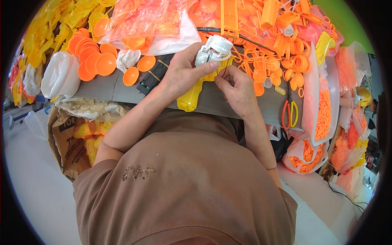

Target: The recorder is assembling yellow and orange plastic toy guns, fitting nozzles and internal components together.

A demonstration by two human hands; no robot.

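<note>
While the left hand [187,72] grips a white-topped yellow case [191,96], the right hand [238,87] pinches its edge — scissors [290,114] at four o'clock.

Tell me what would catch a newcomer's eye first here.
Probably the bright orange parts heaped along the dark table's far side. Then the white-and-yellow plastic piece in the left hand, at centre, and the red-and-yellow-handled scissors lying to the right of the right hand.

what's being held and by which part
The left hand grips the yellow plastic housing by the end with the white mechanism; whether the right hand, at the housing's edge, pinches anything cannot be told.
</note>
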